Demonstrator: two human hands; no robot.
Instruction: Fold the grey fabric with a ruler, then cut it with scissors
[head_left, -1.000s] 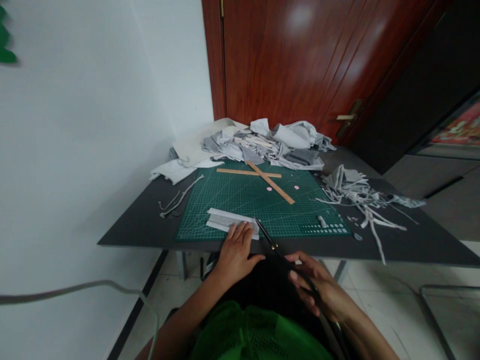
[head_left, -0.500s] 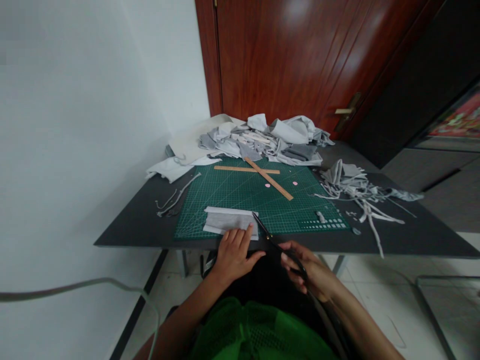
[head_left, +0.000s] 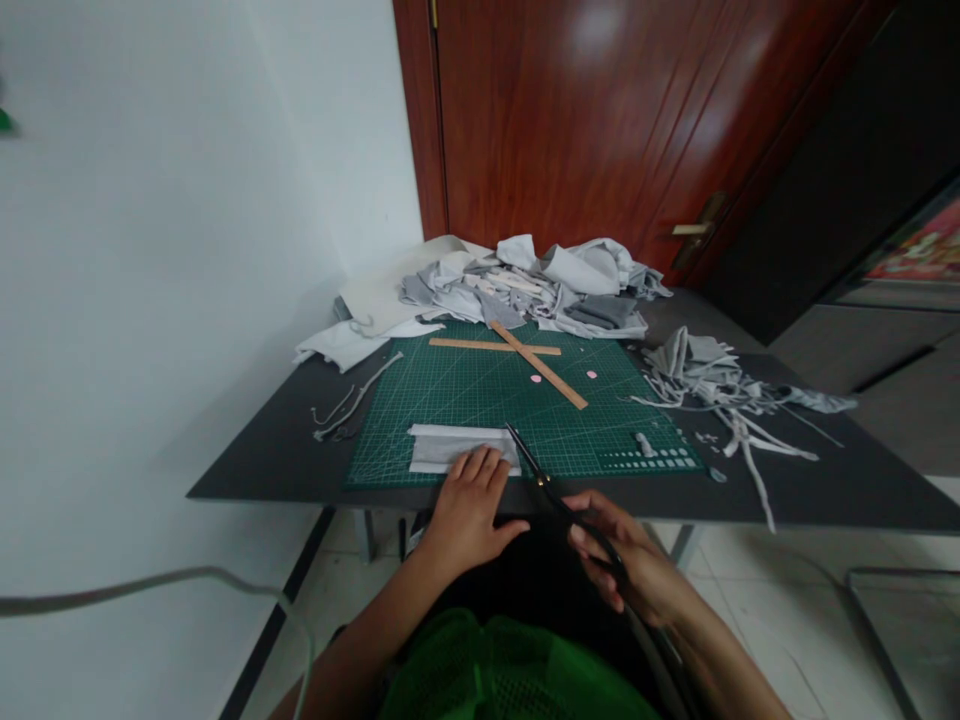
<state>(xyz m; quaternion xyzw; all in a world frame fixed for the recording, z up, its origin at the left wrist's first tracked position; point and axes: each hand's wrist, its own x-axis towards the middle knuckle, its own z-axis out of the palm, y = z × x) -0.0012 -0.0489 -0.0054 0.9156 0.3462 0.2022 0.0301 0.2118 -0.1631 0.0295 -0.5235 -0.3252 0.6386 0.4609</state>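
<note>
A strip of grey fabric [head_left: 442,447] with paler bands along its long edges lies flat near the front of the green cutting mat [head_left: 450,395]. My left hand [head_left: 471,500] rests on its right part, fingers stretched out and thumb apart. In my right hand [head_left: 626,555] is a pair of black scissors [head_left: 541,480], held by the handles in front of the table edge. The blades look closed and point up and left, their tips beside the fabric's right end. Whether the tips touch the cloth I cannot tell.
Two crossed wooden rulers [head_left: 544,373] lie on the mat. Behind it is a heap of grey and white fabric [head_left: 517,285]. Fabric scraps [head_left: 701,365] and loose strips lie at the right, thin cords [head_left: 360,400] at the left. A cable [head_left: 202,574] hangs at lower left.
The scissors have shifted slightly right, and their tips are now just beyond the fabric's right end. My left hand stays on the fabric, its fingers slightly rearranged. The view has tilted a little.
</note>
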